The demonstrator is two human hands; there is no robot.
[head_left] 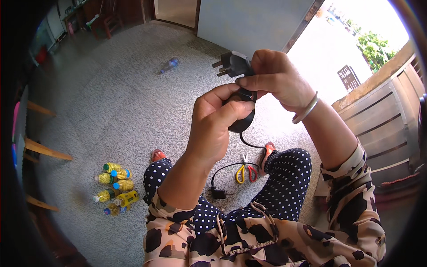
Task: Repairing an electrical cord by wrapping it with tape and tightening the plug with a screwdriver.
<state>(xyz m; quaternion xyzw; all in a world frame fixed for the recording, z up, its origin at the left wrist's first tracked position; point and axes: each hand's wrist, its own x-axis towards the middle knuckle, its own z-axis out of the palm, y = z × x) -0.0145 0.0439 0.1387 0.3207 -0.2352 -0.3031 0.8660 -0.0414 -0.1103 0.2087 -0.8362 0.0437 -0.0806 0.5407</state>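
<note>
A black power plug [235, 65] with metal prongs points to the left, up in front of me. My right hand [281, 79], with a pale bangle on its wrist, is closed on the black cord right behind the plug. Just below, my left hand [218, 120] grips a thick, rounded black bundle [243, 122] of the cord; its exact form is partly hidden by my fingers. From its underside a thin black cord [247, 143] runs down toward my foot. A small black box-shaped adapter [218, 194] with a cord lies on the floor between my legs.
Scissors [246, 172] with one yellow and one red handle lie between my feet. Several bottles [116, 189] with yellow contents stand or lie at the left. A clear bottle [169, 65] lies farther off. Wooden legs [46, 149] stick out at far left; a slatted wooden piece [387, 120] stands right.
</note>
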